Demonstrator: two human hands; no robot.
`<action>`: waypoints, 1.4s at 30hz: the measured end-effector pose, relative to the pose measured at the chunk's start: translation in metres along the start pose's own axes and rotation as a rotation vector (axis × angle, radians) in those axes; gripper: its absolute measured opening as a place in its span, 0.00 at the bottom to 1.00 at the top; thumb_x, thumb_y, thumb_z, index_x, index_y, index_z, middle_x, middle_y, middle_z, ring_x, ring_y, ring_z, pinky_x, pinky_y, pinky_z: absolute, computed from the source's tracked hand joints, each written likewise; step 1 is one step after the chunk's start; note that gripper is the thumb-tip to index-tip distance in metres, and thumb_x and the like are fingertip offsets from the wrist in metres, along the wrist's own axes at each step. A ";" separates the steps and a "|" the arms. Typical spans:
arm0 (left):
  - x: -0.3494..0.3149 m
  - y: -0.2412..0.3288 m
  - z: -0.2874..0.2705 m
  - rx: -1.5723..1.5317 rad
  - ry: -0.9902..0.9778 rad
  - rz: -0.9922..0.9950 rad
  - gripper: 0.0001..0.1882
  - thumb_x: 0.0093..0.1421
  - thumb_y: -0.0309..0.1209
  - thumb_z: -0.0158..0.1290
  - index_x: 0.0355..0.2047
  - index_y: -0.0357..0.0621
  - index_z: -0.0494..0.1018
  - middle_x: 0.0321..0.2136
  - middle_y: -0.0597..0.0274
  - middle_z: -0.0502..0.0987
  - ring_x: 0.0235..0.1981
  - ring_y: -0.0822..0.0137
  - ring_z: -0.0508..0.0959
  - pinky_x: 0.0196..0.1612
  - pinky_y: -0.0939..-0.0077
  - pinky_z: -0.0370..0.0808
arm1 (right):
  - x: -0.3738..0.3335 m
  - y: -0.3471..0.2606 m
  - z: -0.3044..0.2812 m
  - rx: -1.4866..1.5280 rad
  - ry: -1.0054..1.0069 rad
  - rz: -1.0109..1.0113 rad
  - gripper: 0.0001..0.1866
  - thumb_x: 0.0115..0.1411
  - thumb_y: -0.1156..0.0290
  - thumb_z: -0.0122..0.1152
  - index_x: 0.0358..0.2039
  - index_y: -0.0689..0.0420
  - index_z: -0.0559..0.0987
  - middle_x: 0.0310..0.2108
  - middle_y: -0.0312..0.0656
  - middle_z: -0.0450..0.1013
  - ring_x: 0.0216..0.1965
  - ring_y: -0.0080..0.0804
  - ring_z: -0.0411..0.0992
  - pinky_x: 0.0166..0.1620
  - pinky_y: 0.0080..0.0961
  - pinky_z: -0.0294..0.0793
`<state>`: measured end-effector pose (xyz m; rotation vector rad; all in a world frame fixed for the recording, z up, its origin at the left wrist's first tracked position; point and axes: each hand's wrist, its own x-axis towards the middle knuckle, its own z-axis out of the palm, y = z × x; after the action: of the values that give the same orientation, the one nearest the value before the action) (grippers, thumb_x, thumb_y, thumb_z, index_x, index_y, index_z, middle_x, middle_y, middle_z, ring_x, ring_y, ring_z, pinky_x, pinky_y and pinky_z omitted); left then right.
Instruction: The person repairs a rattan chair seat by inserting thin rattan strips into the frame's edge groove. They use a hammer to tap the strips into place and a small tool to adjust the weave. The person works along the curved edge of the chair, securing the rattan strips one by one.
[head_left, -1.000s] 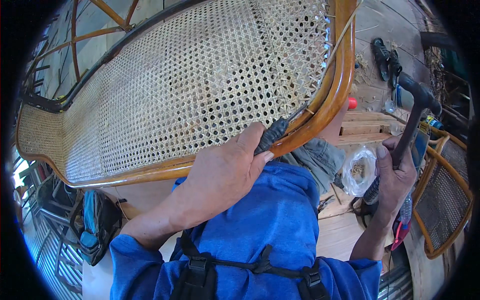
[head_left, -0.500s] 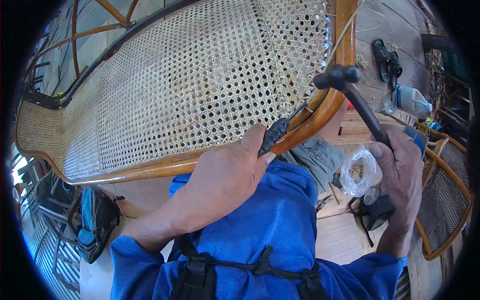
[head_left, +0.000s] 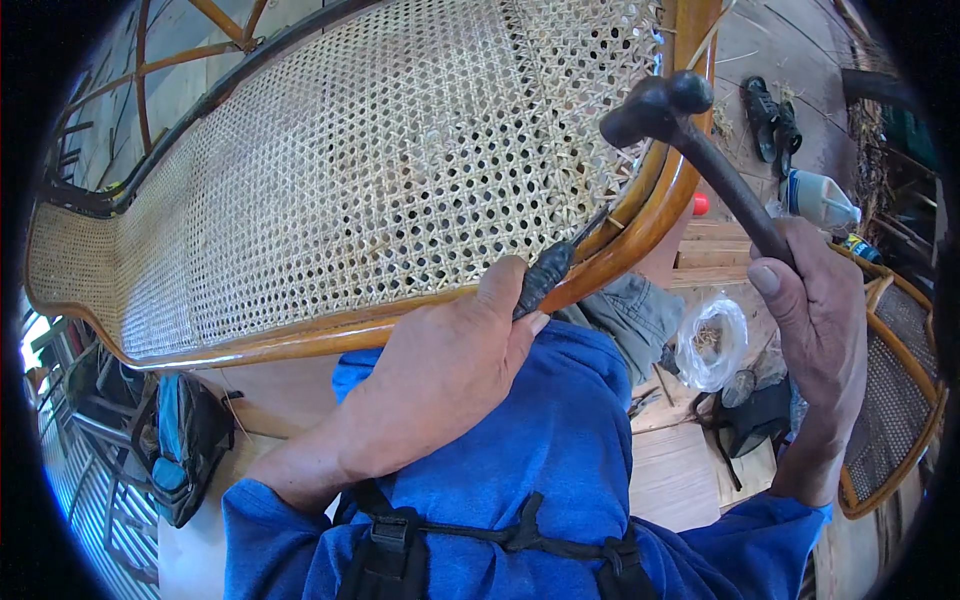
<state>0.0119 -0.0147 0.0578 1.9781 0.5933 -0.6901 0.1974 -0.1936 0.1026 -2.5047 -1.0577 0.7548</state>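
A woven cane panel (head_left: pixel 380 200) fills a long, curved frame of glossy brown wood (head_left: pixel 655 225) lying over my lap. My left hand (head_left: pixel 440 360) is closed around the black, wrapped handle of a thin-shafted hand tool (head_left: pixel 546 275). Its narrow metal shaft points up and right along the panel's edge at the frame's rounded corner; the tip is hard to make out. To the right, my right hand (head_left: pixel 822 315) grips a dark ball-peen hammer (head_left: pixel 730 190) by the handle. The hammer's head is in the air above the corner, apart from the tool.
A clear plastic bag (head_left: pixel 692 350) with scraps lies below the frame, near pliers (head_left: pixel 645 402). Sandals (head_left: pixel 765 120) and a whitish jug (head_left: pixel 825 202) are at the far right. Another cane-panelled frame (head_left: pixel 875 470) stands at right; a backpack (head_left: pixel 190 450) sits at left.
The hammer has risen, its head moving up and slightly left, while my right hand has shifted up and right. My left hand and its tool have barely moved.
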 end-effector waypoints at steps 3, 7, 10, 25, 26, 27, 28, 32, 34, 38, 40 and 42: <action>0.001 -0.004 0.003 0.042 0.034 0.074 0.17 0.61 0.34 0.47 0.44 0.35 0.59 0.19 0.40 0.72 0.25 0.39 0.75 0.27 0.48 0.70 | 0.003 -0.005 0.004 -0.238 -0.138 -0.036 0.23 0.60 0.49 0.50 0.27 0.59 0.72 0.15 0.44 0.62 0.18 0.40 0.64 0.24 0.32 0.62; 0.001 -0.002 -0.001 0.007 -0.035 -0.004 0.20 0.61 0.33 0.47 0.49 0.35 0.59 0.24 0.37 0.73 0.30 0.38 0.75 0.33 0.49 0.70 | 0.008 -0.008 -0.008 -0.189 -0.156 0.043 0.21 0.60 0.53 0.50 0.29 0.63 0.71 0.18 0.46 0.62 0.20 0.36 0.62 0.26 0.30 0.61; 0.004 0.001 -0.004 0.003 -0.064 -0.010 0.20 0.61 0.33 0.47 0.49 0.34 0.59 0.24 0.36 0.73 0.30 0.37 0.74 0.33 0.49 0.70 | 0.009 -0.016 -0.016 -0.091 -0.132 0.078 0.20 0.60 0.55 0.51 0.29 0.63 0.71 0.18 0.49 0.63 0.20 0.41 0.62 0.27 0.33 0.62; -0.029 -0.005 0.003 0.069 -0.395 0.361 0.21 0.57 0.36 0.51 0.49 0.43 0.61 0.31 0.51 0.76 0.31 0.52 0.78 0.30 0.62 0.75 | 0.000 -0.002 -0.002 -0.286 -0.087 0.055 0.18 0.59 0.55 0.54 0.26 0.60 0.71 0.19 0.50 0.65 0.22 0.49 0.67 0.27 0.37 0.65; -0.028 -0.010 0.004 0.071 -0.340 0.354 0.21 0.57 0.36 0.52 0.48 0.42 0.62 0.32 0.50 0.76 0.32 0.51 0.78 0.31 0.62 0.75 | -0.002 -0.005 0.001 -0.290 -0.078 0.040 0.18 0.58 0.56 0.54 0.26 0.60 0.72 0.18 0.50 0.65 0.22 0.48 0.67 0.27 0.37 0.65; -0.026 -0.014 0.005 0.069 -0.291 0.351 0.21 0.57 0.36 0.52 0.48 0.42 0.62 0.33 0.49 0.76 0.32 0.51 0.77 0.32 0.61 0.75 | -0.004 -0.009 0.002 -0.298 -0.071 0.032 0.17 0.58 0.56 0.55 0.26 0.60 0.72 0.18 0.49 0.65 0.22 0.48 0.67 0.27 0.36 0.65; -0.024 -0.019 0.007 0.067 -0.242 0.348 0.21 0.57 0.36 0.52 0.48 0.42 0.62 0.33 0.49 0.76 0.33 0.50 0.77 0.33 0.61 0.75 | -0.005 -0.012 0.002 -0.298 -0.090 0.053 0.16 0.56 0.58 0.58 0.27 0.59 0.72 0.19 0.49 0.66 0.22 0.47 0.68 0.27 0.36 0.66; -0.025 -0.036 0.017 -0.045 -0.093 0.300 0.20 0.57 0.34 0.53 0.47 0.41 0.63 0.35 0.45 0.75 0.35 0.46 0.76 0.37 0.58 0.74 | -0.003 -0.025 0.014 -0.209 -0.059 0.115 0.15 0.52 0.60 0.63 0.29 0.59 0.72 0.19 0.48 0.67 0.23 0.47 0.69 0.27 0.35 0.66; -0.028 -0.044 0.015 -0.106 -0.079 0.273 0.20 0.57 0.34 0.52 0.47 0.41 0.63 0.35 0.43 0.75 0.37 0.45 0.76 0.39 0.57 0.74 | 0.003 -0.033 0.027 -0.092 -0.017 0.159 0.15 0.50 0.61 0.64 0.30 0.59 0.72 0.19 0.48 0.68 0.23 0.47 0.70 0.28 0.36 0.66; -0.031 -0.060 0.011 -0.106 -0.069 0.270 0.20 0.57 0.33 0.52 0.48 0.42 0.63 0.37 0.43 0.74 0.38 0.44 0.75 0.41 0.57 0.74 | 0.022 -0.039 0.068 -0.154 0.068 0.077 0.14 0.51 0.61 0.63 0.31 0.57 0.72 0.20 0.48 0.71 0.25 0.48 0.72 0.28 0.39 0.68; -0.031 -0.067 0.010 -0.119 -0.034 0.287 0.21 0.57 0.33 0.52 0.49 0.43 0.63 0.37 0.43 0.74 0.38 0.43 0.75 0.42 0.56 0.73 | 0.031 -0.044 0.081 -0.292 0.049 0.129 0.13 0.52 0.61 0.61 0.31 0.56 0.72 0.21 0.48 0.72 0.26 0.49 0.73 0.29 0.41 0.69; -0.031 -0.072 0.010 -0.155 -0.013 0.312 0.21 0.57 0.33 0.52 0.50 0.43 0.63 0.37 0.42 0.74 0.39 0.42 0.75 0.42 0.55 0.73 | 0.031 -0.043 0.082 -0.338 0.060 0.129 0.11 0.53 0.61 0.59 0.30 0.55 0.72 0.22 0.48 0.73 0.26 0.49 0.73 0.29 0.41 0.70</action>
<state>-0.0599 0.0052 0.0304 1.8656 0.3092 -0.4495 0.1437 -0.1352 0.0464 -2.8845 -1.0882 0.5690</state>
